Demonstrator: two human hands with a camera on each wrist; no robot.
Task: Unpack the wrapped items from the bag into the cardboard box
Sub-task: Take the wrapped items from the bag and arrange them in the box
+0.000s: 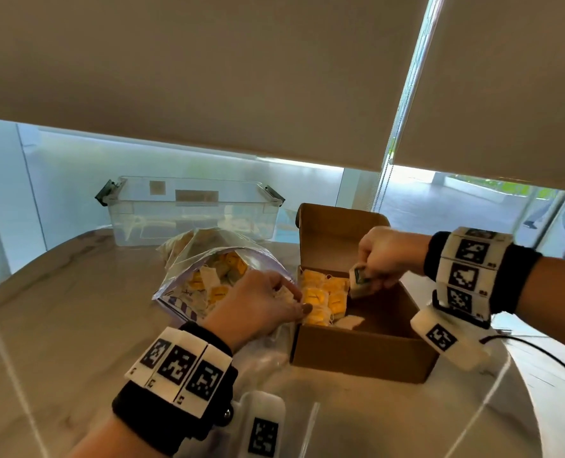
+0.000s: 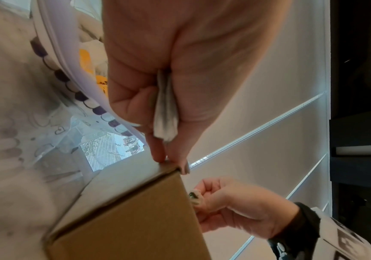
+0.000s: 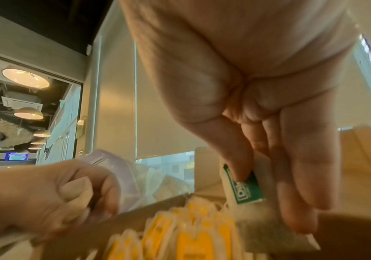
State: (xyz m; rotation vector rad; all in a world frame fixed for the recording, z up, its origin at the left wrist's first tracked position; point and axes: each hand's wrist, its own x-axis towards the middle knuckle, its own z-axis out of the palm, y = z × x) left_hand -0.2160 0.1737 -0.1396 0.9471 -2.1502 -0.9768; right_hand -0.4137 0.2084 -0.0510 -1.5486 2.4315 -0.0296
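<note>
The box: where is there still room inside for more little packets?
In the cardboard box, the right half is bare, between the yellow packets and the right wall, below the right hand holding a green-labelled packet. The left side is crowded with packets, and the left hand rests at that rim.

clear plastic bin (image 1: 188, 213), marble table (image 1: 59, 325), roller blinds (image 1: 208, 77)

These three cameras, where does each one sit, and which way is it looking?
Head: worn on the head, looking down at the cardboard box and bag; both hands and banded wrists show.
Left wrist: looks along the left hand, which pinches a white packet at the box's corner.
Right wrist: looks along the right hand, which holds a green-labelled packet over yellow packets.
Shared: all three show the box and both hands.
</note>
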